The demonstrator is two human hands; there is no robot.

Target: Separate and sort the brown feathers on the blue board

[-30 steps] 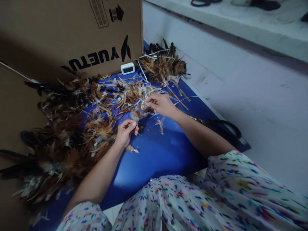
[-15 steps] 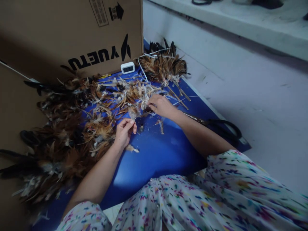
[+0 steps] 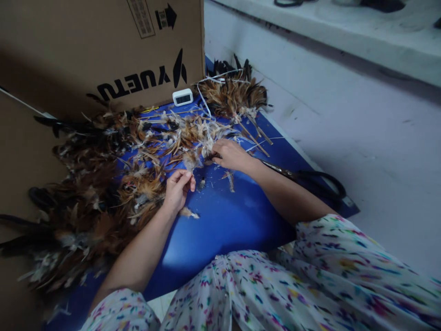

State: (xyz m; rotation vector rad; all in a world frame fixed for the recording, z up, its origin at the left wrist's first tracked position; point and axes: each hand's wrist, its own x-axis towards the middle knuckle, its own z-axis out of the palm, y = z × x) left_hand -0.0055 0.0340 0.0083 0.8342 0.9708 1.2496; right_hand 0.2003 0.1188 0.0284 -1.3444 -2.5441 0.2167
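Note:
My left hand point(image 3: 180, 186) is closed in a pinch above the blue tabletop point(image 3: 220, 220), thumb against the curled fingers. Whatever lies between those fingertips is too small to make out; pale fluff shows just beyond them. Farther forward and to the right, my right hand point(image 3: 231, 154) bends down with curled fingers at the near edge of the loose feathers point(image 3: 186, 133). Its fingertips are partly hidden among the feathers' downy white ends and appear closed on them. A small feather scrap point(image 3: 230, 180) lies below this hand.
A large heap of brown and black feathers point(image 3: 89, 197) covers the left side. At the back stand a cardboard box point(image 3: 103, 46), a white digital clock point(image 3: 183, 97) and bundled feathers on sticks point(image 3: 234, 94). Black-handled scissors point(image 3: 320, 177) lie by the right wall point(image 3: 330, 133).
My right hand has shifted slightly down, its fingers curling lower into the feathers. My left hand holds the same pinch in nearly the same place.

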